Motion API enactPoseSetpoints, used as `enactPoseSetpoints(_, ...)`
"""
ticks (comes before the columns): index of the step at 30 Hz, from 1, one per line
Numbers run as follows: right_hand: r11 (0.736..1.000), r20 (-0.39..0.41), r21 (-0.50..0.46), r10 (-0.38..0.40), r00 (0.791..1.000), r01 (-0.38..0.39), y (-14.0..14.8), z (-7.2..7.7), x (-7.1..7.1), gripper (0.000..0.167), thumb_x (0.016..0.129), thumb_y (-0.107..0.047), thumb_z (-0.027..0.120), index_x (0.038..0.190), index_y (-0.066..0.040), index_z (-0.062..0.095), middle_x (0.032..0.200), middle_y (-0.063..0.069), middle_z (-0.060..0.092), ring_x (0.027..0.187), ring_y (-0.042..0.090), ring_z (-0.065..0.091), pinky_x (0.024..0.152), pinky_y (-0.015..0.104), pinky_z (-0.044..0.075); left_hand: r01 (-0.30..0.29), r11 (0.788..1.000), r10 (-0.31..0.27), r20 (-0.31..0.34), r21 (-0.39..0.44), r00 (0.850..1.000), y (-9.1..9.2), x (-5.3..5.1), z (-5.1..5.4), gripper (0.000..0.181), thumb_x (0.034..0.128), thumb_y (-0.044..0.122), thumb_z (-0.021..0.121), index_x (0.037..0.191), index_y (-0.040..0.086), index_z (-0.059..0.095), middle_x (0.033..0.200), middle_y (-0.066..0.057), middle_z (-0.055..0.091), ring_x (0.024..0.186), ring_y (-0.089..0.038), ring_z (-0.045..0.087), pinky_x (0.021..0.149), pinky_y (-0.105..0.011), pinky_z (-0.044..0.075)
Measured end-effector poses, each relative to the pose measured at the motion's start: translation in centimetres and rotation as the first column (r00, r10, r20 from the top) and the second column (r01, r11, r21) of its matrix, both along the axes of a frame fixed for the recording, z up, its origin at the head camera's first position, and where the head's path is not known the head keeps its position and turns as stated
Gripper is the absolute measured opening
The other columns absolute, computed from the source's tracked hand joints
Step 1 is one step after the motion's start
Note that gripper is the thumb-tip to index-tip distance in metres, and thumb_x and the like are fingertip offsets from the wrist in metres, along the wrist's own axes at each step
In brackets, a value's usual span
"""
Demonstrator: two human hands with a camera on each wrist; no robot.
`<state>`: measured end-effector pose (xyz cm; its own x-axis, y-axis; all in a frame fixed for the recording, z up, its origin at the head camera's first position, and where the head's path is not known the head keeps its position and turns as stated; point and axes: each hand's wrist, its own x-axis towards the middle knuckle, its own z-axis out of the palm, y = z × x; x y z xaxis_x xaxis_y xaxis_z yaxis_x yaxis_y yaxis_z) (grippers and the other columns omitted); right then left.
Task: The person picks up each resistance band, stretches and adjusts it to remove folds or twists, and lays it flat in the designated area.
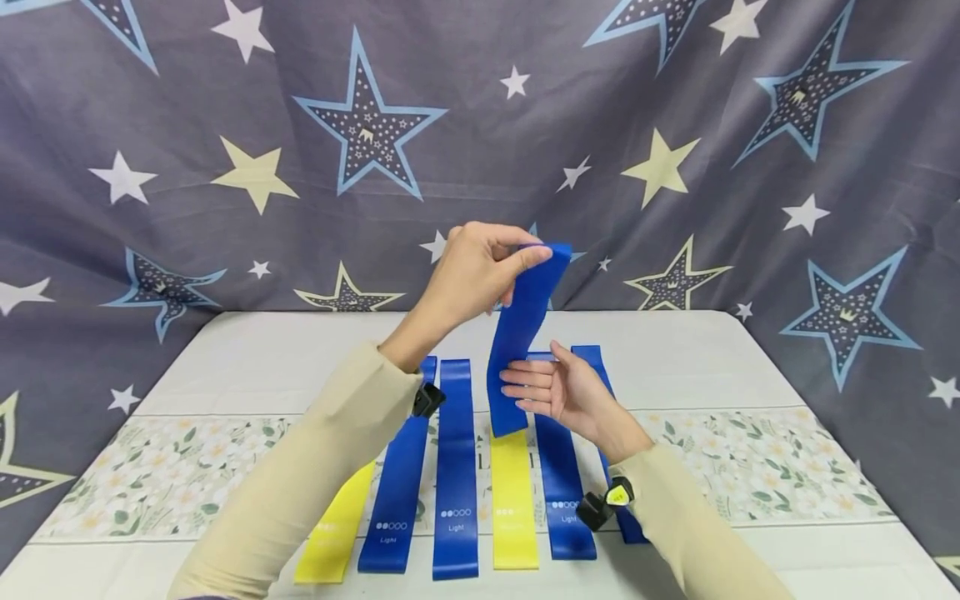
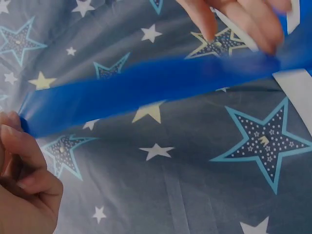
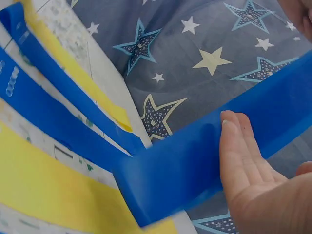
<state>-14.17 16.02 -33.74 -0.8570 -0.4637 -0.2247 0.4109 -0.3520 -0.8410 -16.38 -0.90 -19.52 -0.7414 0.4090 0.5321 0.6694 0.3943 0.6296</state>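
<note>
My left hand (image 1: 480, 271) pinches the top end of a blue resistance band (image 1: 531, 304) between thumb and fingers, raised above the table. The band hangs down as a flat loop, its lower end over a yellow resistance band (image 1: 513, 500). At its lower part, the straight fingers of my right hand (image 1: 573, 392) lie against the band without curling round it. In the right wrist view, the fingers of the right hand (image 3: 258, 180) are flat along the blue surface. The left wrist view shows the left hand (image 2: 29, 180) at one end of the stretched-out strip (image 2: 122, 92).
Several bands lie side by side on the white table (image 1: 262, 358), among them a blue band marked Light (image 1: 456, 467) and a yellow band (image 1: 337, 529) at the left. A floral strip (image 1: 217, 467) crosses the table. Behind hangs a grey star-patterned cloth (image 1: 480, 142).
</note>
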Motion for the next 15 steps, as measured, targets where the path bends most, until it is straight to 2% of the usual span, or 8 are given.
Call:
enactPoseSetpoints(3,0.997,0.046,-0.065,0.052,0.998,-0.049,-0.1,-0.2,-0.1,0.075,0.102,-0.050,0.017,0.145,0.010,0.023,0.108,0.007,0.070,0.103,0.021,0.067,0.088,0.031,0.053,0.060,0.998,-0.060,0.055,0.002,0.997,0.0,0.6,-0.1,0.020,0.0911,0.023,0.064,0.103,0.009,0.073,0.050,-0.005,0.058,0.035,-0.018,0.051,0.039,-0.031,0.045)
enactPoseSetpoints(8,0.992,0.084,-0.069,0.114,0.990,-0.108,-0.5,-0.3,0.0,0.078,0.101,-0.054,0.019,0.145,0.010,0.025,0.112,0.009,0.069,0.114,0.025,0.062,0.095,0.034,0.050,0.144,0.989,-0.146,0.076,0.024,0.986,0.2,1.5,-0.4,0.019,0.0918,0.019,0.063,0.102,0.007,0.073,0.063,-0.005,0.068,0.038,-0.014,0.055,0.046,-0.031,0.049)
enactPoseSetpoints(13,0.985,0.106,-0.103,0.147,0.983,-0.136,-1.2,-0.6,0.3,0.077,0.102,-0.051,0.015,0.145,0.013,0.021,0.109,0.010,0.070,0.104,0.021,0.067,0.088,0.032,0.054,0.159,0.986,-0.161,0.058,0.041,0.985,0.2,2.0,-0.7,0.017,0.0917,0.018,0.063,0.100,0.006,0.073,0.070,-0.005,0.071,0.044,-0.011,0.059,0.063,-0.025,0.053)
enactPoseSetpoints(15,0.982,0.113,-0.111,0.166,0.980,-0.153,-1.5,-0.8,0.5,0.077,0.102,-0.049,0.013,0.144,0.014,0.018,0.108,0.010,0.069,0.102,0.021,0.067,0.087,0.031,0.054,0.157,0.986,-0.159,0.044,0.048,0.986,0.2,2.1,-0.8,0.017,0.0916,0.018,0.064,0.099,0.006,0.073,0.072,-0.005,0.072,0.046,-0.010,0.060,0.065,-0.024,0.053)
